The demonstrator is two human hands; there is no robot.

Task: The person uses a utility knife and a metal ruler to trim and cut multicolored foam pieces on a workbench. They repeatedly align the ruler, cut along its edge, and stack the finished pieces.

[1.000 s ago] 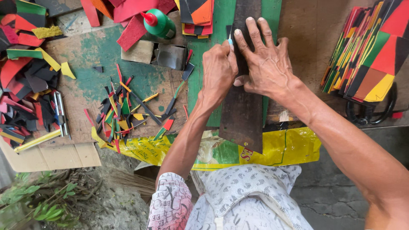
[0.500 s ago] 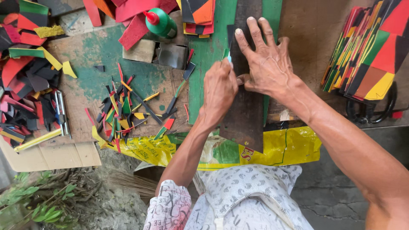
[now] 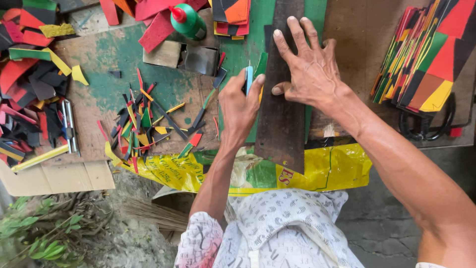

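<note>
The right hand (image 3: 312, 69) lay spread flat, fingers splayed, pressing a long dark rusty metal strip (image 3: 282, 124) down onto a green sheet (image 3: 258, 30) on the desk (image 3: 109, 54). The left hand (image 3: 240, 101), just beside the strip's left edge, was pressed together around a small light-blue cutter (image 3: 249, 79), held upright against that edge.

In my judgement the main risk was the strip slipping under uneven pressure, which would send the cut crooked. The right thumb sat close to the cutter, so a jump of the blade off the edge could nick it.

Counted: one strip, one cutter, one green sheet beneath them. Beyond the left hand stood one green glue bottle with a red cap (image 3: 187, 21). To its left lay a scatter of thin coloured offcuts (image 3: 144, 124), too many and too overlapped to count. To the right of the right hand leaned one stack of multicoloured cut pieces (image 3: 426, 54). Below both hands hung one yellow plastic bag (image 3: 327, 168).
</note>
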